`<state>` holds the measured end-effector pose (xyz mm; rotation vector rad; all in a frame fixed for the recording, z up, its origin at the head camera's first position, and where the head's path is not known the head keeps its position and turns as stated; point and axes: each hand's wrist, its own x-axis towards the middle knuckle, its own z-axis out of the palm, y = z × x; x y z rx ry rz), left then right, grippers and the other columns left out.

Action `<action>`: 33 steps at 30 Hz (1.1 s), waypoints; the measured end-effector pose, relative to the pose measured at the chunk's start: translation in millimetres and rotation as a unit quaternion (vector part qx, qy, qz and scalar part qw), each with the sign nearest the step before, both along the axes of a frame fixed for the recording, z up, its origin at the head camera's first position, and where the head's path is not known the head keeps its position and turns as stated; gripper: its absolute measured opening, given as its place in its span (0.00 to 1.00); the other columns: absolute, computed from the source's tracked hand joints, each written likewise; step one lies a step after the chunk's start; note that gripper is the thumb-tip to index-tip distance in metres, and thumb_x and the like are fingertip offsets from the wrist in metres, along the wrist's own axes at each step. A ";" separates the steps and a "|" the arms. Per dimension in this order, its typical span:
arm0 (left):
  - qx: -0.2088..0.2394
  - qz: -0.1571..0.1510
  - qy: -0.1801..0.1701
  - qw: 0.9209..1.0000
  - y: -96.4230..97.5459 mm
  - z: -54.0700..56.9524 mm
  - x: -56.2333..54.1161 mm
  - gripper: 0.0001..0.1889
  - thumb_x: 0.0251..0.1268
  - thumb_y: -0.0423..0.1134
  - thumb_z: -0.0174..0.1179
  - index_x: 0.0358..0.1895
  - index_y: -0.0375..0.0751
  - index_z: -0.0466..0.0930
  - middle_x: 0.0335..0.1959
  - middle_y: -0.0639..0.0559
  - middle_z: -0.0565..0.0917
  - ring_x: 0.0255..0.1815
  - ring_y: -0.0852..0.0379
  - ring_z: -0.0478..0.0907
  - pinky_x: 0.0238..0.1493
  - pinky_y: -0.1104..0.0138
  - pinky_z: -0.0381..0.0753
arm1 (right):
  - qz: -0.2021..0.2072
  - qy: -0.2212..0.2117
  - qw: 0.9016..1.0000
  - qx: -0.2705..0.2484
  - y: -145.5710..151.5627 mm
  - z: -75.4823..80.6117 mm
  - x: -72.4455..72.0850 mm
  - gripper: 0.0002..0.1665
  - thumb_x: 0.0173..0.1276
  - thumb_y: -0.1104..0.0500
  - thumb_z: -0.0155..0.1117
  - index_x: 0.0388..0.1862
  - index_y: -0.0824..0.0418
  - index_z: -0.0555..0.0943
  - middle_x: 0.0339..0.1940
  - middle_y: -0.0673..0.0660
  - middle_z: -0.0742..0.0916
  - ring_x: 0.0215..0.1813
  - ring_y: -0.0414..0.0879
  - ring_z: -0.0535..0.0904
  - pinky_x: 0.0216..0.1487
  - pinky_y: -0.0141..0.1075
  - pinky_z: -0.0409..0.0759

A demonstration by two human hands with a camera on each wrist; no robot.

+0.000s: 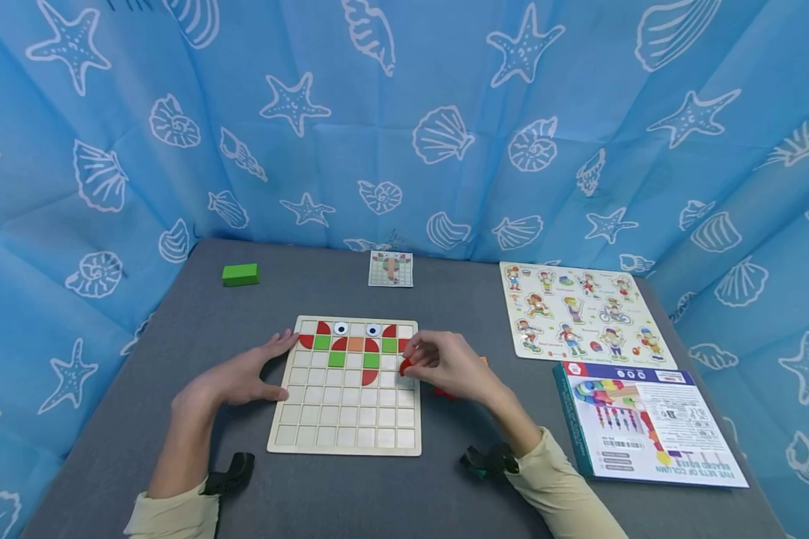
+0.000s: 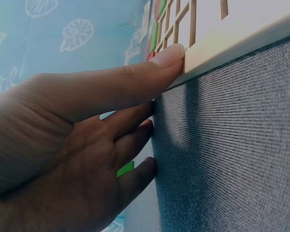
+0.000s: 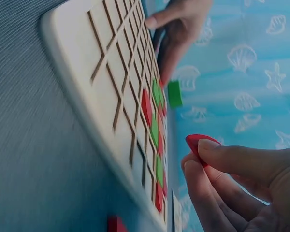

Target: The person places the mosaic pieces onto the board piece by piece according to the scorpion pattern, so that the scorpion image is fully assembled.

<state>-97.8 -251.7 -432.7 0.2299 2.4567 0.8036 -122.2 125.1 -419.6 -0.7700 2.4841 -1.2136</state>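
A pale wooden grid board [image 1: 344,440] lies in the middle of the table. Across its upper rows are red quarter-circle tiles [image 1: 369,376], green square tiles [image 1: 336,359], an orange square [image 1: 355,344] and two eye tiles [image 1: 340,329]. My right hand [image 1: 453,365] is over the board's right side, pinching a red quarter-circle tile [image 3: 197,145] between thumb and forefinger, above the grid in the right wrist view. My left hand [image 1: 236,378] rests at the left edge with fingers spread. Its thumb [image 2: 170,56] touches the board's rim in the left wrist view.
Loose red pieces [image 1: 443,393] lie partly hidden beneath my right forearm. Behind the board are a small pattern card [image 1: 391,278] and a green block [image 1: 240,275]. A picture puzzle board [image 1: 556,308] and a bead-toy box [image 1: 637,449] occupy the right side, before a blue curtain [image 1: 391,150].
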 end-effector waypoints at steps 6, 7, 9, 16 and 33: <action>-0.003 0.000 0.002 1.000 1.2 1.2 0.2 0.57 0.65 0.43 0.78 0.90 0.43 0.49 0.91 0.31 0.45 0.91 0.25 0.43 0.83 0.27 0.52 | 0.043 -0.015 0.999 -0.013 -37.5 -8.5 -4.2 0.07 0.72 0.63 0.76 0.47 0.59 0.89 0.43 0.56 0.95 0.43 0.40 0.92 0.47 0.29 0.86; -0.003 0.000 0.003 1.000 1.3 1.3 0.3 0.57 0.65 0.43 0.78 0.90 0.43 0.49 0.91 0.31 0.45 0.91 0.25 0.43 0.83 0.27 0.53 | 0.053 -0.014 0.998 -0.016 -43.5 -9.9 -4.6 0.07 0.73 0.63 0.75 0.48 0.59 0.89 0.43 0.56 0.95 0.43 0.40 0.92 0.47 0.29 0.86; -0.003 0.001 0.002 1.000 1.1 1.1 0.3 0.57 0.65 0.43 0.78 0.90 0.43 0.50 0.91 0.31 0.45 0.91 0.25 0.43 0.83 0.27 0.52 | 0.074 -0.014 0.997 -0.024 -55.1 -12.3 -5.7 0.06 0.74 0.64 0.74 0.47 0.60 0.89 0.42 0.57 0.95 0.43 0.42 0.93 0.46 0.29 0.86; -0.005 0.000 -0.004 1.000 -0.1 -1.3 -0.3 0.55 0.67 0.44 0.77 0.90 0.44 0.49 0.91 0.32 0.45 0.91 0.27 0.42 0.84 0.27 0.51 | 0.115 0.010 0.993 -0.018 -90.9 -17.3 -10.6 0.06 0.75 0.65 0.72 0.48 0.62 0.90 0.40 0.57 0.94 0.40 0.40 0.89 0.44 0.25 0.83; 0.003 0.006 -0.005 1.000 1.1 0.3 0.4 0.56 0.66 0.43 0.77 0.90 0.45 0.49 0.91 0.32 0.45 0.91 0.25 0.42 0.83 0.26 0.50 | 0.112 0.089 0.985 0.099 -119.8 -20.1 -11.8 0.06 0.72 0.62 0.76 0.47 0.60 0.92 0.42 0.53 0.95 0.41 0.39 0.86 0.45 0.26 0.82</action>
